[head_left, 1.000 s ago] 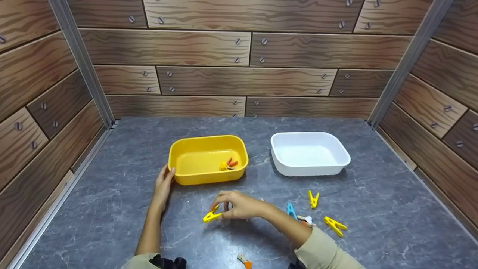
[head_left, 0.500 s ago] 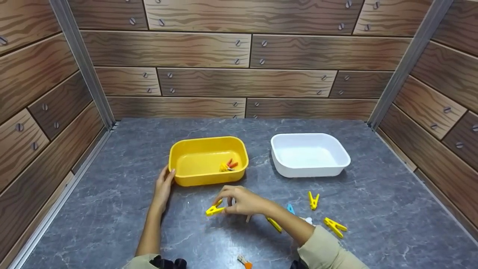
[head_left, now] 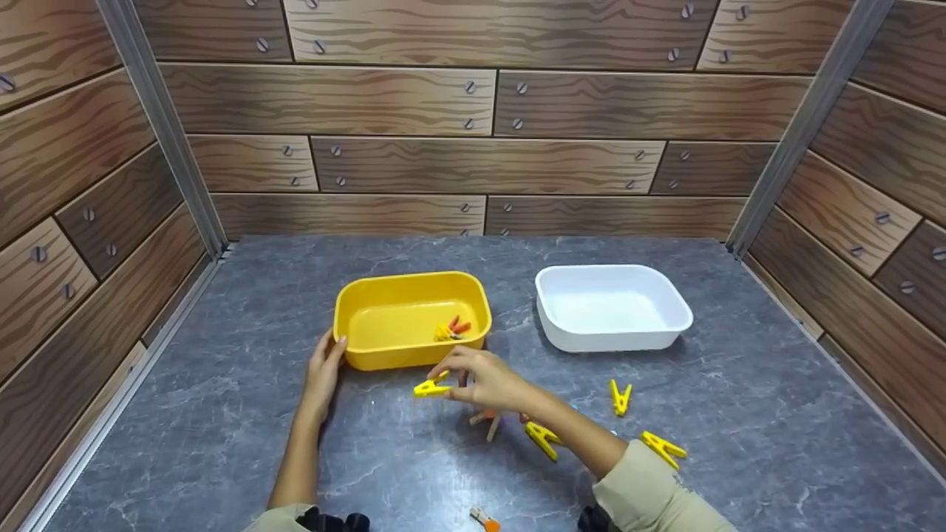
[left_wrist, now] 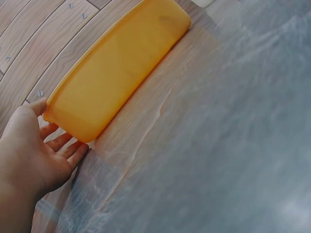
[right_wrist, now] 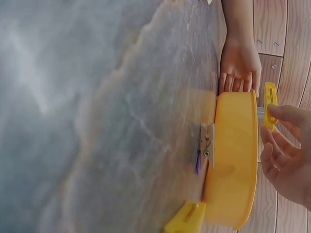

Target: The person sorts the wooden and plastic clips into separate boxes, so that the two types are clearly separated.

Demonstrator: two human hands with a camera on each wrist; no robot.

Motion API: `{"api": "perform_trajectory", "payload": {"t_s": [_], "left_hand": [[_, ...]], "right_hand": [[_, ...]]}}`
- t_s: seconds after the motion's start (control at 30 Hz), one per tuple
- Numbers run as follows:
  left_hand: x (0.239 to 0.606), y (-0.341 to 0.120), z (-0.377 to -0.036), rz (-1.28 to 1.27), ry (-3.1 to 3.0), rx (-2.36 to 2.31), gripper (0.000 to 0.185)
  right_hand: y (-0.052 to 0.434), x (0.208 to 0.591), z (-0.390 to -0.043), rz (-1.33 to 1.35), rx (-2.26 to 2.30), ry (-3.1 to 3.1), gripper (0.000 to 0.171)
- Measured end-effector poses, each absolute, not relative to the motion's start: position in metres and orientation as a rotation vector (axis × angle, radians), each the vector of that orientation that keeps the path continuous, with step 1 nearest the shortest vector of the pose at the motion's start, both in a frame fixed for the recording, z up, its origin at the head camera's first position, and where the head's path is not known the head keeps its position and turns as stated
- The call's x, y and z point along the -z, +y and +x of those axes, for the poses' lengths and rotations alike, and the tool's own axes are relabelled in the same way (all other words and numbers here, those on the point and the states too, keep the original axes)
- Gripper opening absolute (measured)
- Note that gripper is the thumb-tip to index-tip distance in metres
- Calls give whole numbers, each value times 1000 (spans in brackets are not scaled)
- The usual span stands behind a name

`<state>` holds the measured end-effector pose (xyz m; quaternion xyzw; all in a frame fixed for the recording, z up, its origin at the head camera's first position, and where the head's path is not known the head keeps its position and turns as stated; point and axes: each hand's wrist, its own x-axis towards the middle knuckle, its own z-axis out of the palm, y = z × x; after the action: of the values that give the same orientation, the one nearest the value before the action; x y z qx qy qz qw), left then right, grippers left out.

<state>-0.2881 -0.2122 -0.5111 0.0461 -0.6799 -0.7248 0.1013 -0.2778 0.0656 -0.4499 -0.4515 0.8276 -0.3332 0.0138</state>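
My right hand [head_left: 484,379] pinches a yellow clothespin [head_left: 429,389] between thumb and fingers, above the table just in front of the yellow tub [head_left: 414,360]. In the right wrist view this clothespin [right_wrist: 270,104] appears beyond the tub's rim. My left hand [head_left: 322,369] rests against the tub's left end; in the left wrist view its thumb lies at the rim, its fingers spread along the end wall. Inside the tub lie a few red and yellow clothespins [head_left: 452,329]. Below my right forearm a yellow clothespin [head_left: 543,440] and a wooden one [right_wrist: 207,145] lie on the table, others partly hidden.
A white tub [head_left: 613,340] stands to the right of the yellow one. Two yellow clothespins, one upper [head_left: 621,397] and one lower [head_left: 664,449], lie at the right. A wooden clothespin with orange [head_left: 485,519] lies near the front edge. Wood-patterned walls [head_left: 480,162] enclose the grey table.
My right hand has moved away from me and slightly right with the yellow clothespin, closer to the yellow tub. More clothespins show below the forearm. My left hand stays at the tub.
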Motion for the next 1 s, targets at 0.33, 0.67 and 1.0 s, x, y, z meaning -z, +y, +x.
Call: {"api": "perform_trajectory", "payload": {"t_s": [0.33, 0.67, 1.0], "left_hand": [[512, -212, -288, 132, -1986, 2147, 54], [510, -212, -288, 132, -1997, 2140, 53], [511, -210, -288, 102, -1965, 2162, 53]], "right_hand": [[68, 443, -294, -1293, 1083, 2728, 25], [73, 440, -316, -1168, 1156, 2809, 26], [79, 445, -342, -966, 1174, 2930, 27]]}}
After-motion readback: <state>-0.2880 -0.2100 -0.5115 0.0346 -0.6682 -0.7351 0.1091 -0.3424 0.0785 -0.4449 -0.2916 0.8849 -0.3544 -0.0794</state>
